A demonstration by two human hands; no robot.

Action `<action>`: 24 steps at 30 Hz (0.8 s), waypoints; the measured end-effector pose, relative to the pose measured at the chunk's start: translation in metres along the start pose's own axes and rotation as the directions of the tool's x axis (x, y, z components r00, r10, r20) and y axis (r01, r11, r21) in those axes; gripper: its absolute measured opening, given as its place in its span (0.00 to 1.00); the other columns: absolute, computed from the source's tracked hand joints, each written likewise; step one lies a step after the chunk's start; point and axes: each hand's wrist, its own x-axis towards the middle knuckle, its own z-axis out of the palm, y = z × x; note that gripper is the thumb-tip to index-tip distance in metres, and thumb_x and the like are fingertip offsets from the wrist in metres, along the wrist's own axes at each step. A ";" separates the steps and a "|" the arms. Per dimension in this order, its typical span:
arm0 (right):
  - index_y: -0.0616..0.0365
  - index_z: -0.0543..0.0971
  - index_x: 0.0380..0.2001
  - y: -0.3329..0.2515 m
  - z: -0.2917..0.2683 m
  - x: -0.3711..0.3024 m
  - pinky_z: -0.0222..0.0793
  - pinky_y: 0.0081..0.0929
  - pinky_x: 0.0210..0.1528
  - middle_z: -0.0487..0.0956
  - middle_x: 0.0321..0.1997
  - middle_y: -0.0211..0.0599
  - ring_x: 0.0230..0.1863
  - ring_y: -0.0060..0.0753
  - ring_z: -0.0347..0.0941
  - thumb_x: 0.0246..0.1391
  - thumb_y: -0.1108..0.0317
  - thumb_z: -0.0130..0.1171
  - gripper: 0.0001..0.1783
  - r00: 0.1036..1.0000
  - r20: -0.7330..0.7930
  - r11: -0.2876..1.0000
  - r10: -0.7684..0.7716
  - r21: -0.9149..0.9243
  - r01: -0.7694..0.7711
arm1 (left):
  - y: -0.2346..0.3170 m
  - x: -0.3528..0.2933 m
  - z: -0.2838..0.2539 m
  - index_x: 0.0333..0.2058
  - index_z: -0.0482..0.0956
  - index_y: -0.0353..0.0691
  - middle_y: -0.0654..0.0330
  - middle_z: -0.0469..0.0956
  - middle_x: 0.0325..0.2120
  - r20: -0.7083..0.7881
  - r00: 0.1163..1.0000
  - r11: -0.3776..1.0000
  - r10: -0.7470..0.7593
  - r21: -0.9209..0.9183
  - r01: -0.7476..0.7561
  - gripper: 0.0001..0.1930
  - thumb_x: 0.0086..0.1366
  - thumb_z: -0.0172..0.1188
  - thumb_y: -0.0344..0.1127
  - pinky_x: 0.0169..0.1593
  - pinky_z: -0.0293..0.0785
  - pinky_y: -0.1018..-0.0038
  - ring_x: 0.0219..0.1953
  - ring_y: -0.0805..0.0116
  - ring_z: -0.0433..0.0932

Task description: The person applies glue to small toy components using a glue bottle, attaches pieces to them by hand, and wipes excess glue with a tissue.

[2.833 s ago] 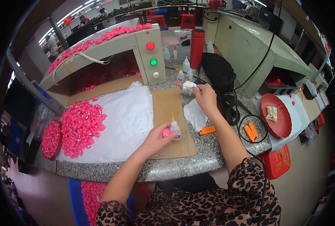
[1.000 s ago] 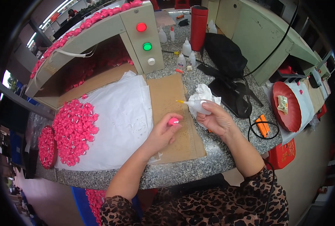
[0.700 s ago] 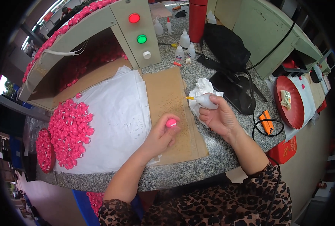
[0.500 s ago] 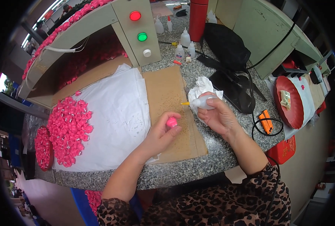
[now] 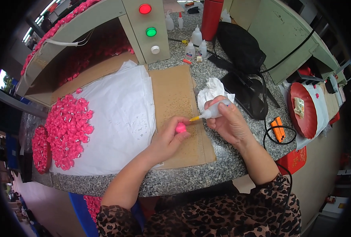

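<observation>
Between the thumb and fingers of my left hand (image 5: 163, 141) sits a small rounded pink piece (image 5: 180, 127), its lower side covered by the hand. My right hand (image 5: 231, 125) grips a translucent squeeze bottle (image 5: 212, 111), tilted so its yellow nozzle (image 5: 195, 118) points left and slightly down. The nozzle's tip is close to the pink piece and my left fingertips; whether it touches is too fine to tell. Both hands are above a brown cardboard sheet (image 5: 171, 89) marked with many small spots. A crumpled white tissue (image 5: 211, 91) lies behind the bottle.
White paper (image 5: 122, 114) bears a heap of pink pieces (image 5: 67, 132) at left. Behind it stands a grey machine (image 5: 138, 35) with red and green lights. Small bottles (image 5: 196, 36), a black bag (image 5: 240, 47), an orange tool (image 5: 278, 129), a cable and a red tray (image 5: 307, 118) occupy the right.
My right hand has tilted the bottle downward, bringing its yellow nozzle closer to the pink piece. The left hand stays nearly in place, and the view has shifted slightly.
</observation>
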 end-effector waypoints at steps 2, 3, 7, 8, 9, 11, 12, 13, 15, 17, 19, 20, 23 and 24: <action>0.58 0.69 0.31 -0.001 0.005 -0.002 0.60 0.17 0.28 0.72 0.28 0.32 0.25 0.20 0.63 0.50 0.63 0.52 0.10 1.000 -0.028 0.998 0.001 -0.069 -0.003 | 0.001 0.000 0.001 0.40 0.63 0.37 0.54 0.66 0.36 -0.031 0.999 0.999 -0.013 0.038 0.014 0.14 0.57 0.51 0.36 0.43 0.63 0.72 0.38 0.61 0.67; 0.58 0.69 0.31 0.000 0.005 -0.003 0.60 0.17 0.28 0.72 0.28 0.32 0.25 0.20 0.63 0.50 0.63 0.52 0.10 1.000 -0.028 0.997 0.005 -0.071 -0.007 | 0.001 -0.001 0.002 0.40 0.63 0.37 0.54 0.66 0.36 -0.034 0.999 0.999 -0.015 0.035 0.016 0.14 0.57 0.51 0.36 0.43 0.63 0.72 0.38 0.61 0.67; 0.59 0.68 0.33 0.001 0.005 -0.005 0.62 0.17 0.27 0.73 0.30 0.34 0.24 0.20 0.65 0.50 0.63 0.54 0.12 0.999 -0.031 0.986 -0.043 -0.163 0.037 | 0.002 0.001 0.002 0.40 0.64 0.37 0.51 0.67 0.34 -0.034 0.999 0.995 0.028 0.092 -0.025 0.14 0.57 0.50 0.35 0.42 0.63 0.70 0.38 0.58 0.68; 0.59 0.67 0.33 0.002 0.005 -0.005 0.62 0.16 0.26 0.73 0.30 0.34 0.23 0.19 0.65 0.49 0.63 0.54 0.12 0.998 -0.032 0.982 -0.062 -0.183 0.055 | 0.003 0.001 0.001 0.40 0.64 0.36 0.50 0.68 0.33 -0.028 0.999 0.995 0.030 0.099 -0.027 0.13 0.57 0.50 0.35 0.42 0.63 0.69 0.38 0.57 0.68; 0.59 0.67 0.33 0.003 0.005 -0.005 0.62 0.16 0.26 0.73 0.30 0.34 0.23 0.19 0.65 0.49 0.63 0.54 0.12 0.998 -0.029 0.981 -0.055 -0.187 0.049 | 0.005 0.002 0.001 0.40 0.64 0.36 0.50 0.68 0.33 -0.035 0.999 0.995 0.029 0.095 -0.026 0.13 0.57 0.50 0.35 0.42 0.63 0.69 0.38 0.57 0.68; 0.59 0.67 0.32 0.004 0.007 -0.007 0.62 0.14 0.25 0.73 0.30 0.35 0.22 0.18 0.64 0.49 0.63 0.55 0.12 0.989 -0.069 0.955 -0.128 -0.278 0.104 | 0.008 0.002 0.000 0.39 0.64 0.36 0.49 0.69 0.31 -0.040 0.998 0.987 0.052 0.156 -0.045 0.13 0.57 0.50 0.35 0.41 0.64 0.69 0.36 0.55 0.68; 0.59 0.67 0.32 0.005 0.008 -0.007 0.62 0.14 0.25 0.73 0.30 0.35 0.22 0.18 0.64 0.49 0.63 0.55 0.12 0.991 -0.065 0.954 -0.121 -0.283 0.098 | 0.008 0.002 0.000 0.39 0.64 0.36 0.49 0.69 0.31 -0.048 0.997 0.988 0.052 0.151 -0.044 0.13 0.57 0.50 0.35 0.41 0.64 0.69 0.36 0.55 0.68; 0.59 0.67 0.32 0.007 0.010 -0.008 0.62 0.14 0.25 0.73 0.29 0.35 0.22 0.17 0.64 0.49 0.63 0.55 0.12 0.985 -0.088 0.945 -0.147 -0.307 0.113 | 0.007 0.002 0.000 0.39 0.64 0.36 0.49 0.69 0.30 -0.055 0.998 0.994 0.027 0.111 -0.021 0.12 0.57 0.50 0.35 0.40 0.64 0.69 0.36 0.55 0.69; 0.59 0.67 0.31 0.008 0.009 -0.008 0.61 0.13 0.25 0.73 0.29 0.34 0.22 0.16 0.64 0.49 0.64 0.55 0.12 0.979 -0.112 0.933 -0.170 -0.337 0.123 | 0.005 0.004 0.001 0.38 0.64 0.35 0.49 0.69 0.30 -0.063 0.998 0.998 0.004 0.063 0.000 0.12 0.57 0.50 0.34 0.40 0.64 0.68 0.35 0.55 0.69; 0.59 0.68 0.31 0.011 0.006 -0.006 0.61 0.14 0.25 0.72 0.27 0.33 0.22 0.16 0.64 0.48 0.64 0.55 0.12 0.976 -0.081 0.896 -0.203 -0.416 0.152 | 0.005 0.005 0.000 0.37 0.64 0.35 0.49 0.70 0.29 -0.074 0.997 0.993 0.025 0.113 -0.016 0.11 0.58 0.49 0.34 0.39 0.65 0.68 0.34 0.54 0.70; 0.59 0.68 0.31 0.013 0.004 -0.005 0.61 0.14 0.25 0.71 0.27 0.32 0.22 0.16 0.64 0.48 0.64 0.55 0.12 0.976 -0.077 0.893 -0.201 -0.423 0.151 | 0.004 0.006 0.001 0.37 0.64 0.35 0.48 0.70 0.29 -0.081 0.996 0.994 0.021 0.107 -0.012 0.11 0.58 0.50 0.34 0.38 0.65 0.68 0.34 0.54 0.70; 0.60 0.68 0.31 0.013 0.004 -0.004 0.61 0.14 0.25 0.71 0.26 0.31 0.23 0.16 0.63 0.48 0.63 0.56 0.12 0.976 -0.075 0.892 -0.205 -0.426 0.155 | 0.004 0.006 0.001 0.37 0.64 0.34 0.48 0.70 0.29 -0.083 0.996 0.994 0.017 0.106 -0.008 0.11 0.57 0.50 0.34 0.38 0.64 0.68 0.34 0.54 0.69; 0.59 0.68 0.30 0.013 0.002 -0.004 0.61 0.14 0.26 0.71 0.26 0.31 0.23 0.17 0.64 0.48 0.63 0.56 0.12 0.977 -0.076 0.889 -0.198 -0.434 0.147 | 0.003 0.007 0.001 0.36 0.64 0.34 0.48 0.70 0.29 -0.087 0.996 0.994 0.031 0.104 -0.022 0.11 0.57 0.50 0.34 0.37 0.64 0.67 0.34 0.53 0.69; 0.59 0.68 0.30 0.013 0.002 -0.003 0.61 0.14 0.26 0.71 0.26 0.31 0.23 0.17 0.64 0.48 0.63 0.56 0.12 0.978 -0.073 0.888 -0.195 -0.436 0.144 | 0.002 0.007 0.002 0.36 0.64 0.34 0.48 0.70 0.29 -0.092 0.995 0.995 0.030 0.101 -0.021 0.11 0.57 0.50 0.34 0.37 0.64 0.67 0.34 0.53 0.69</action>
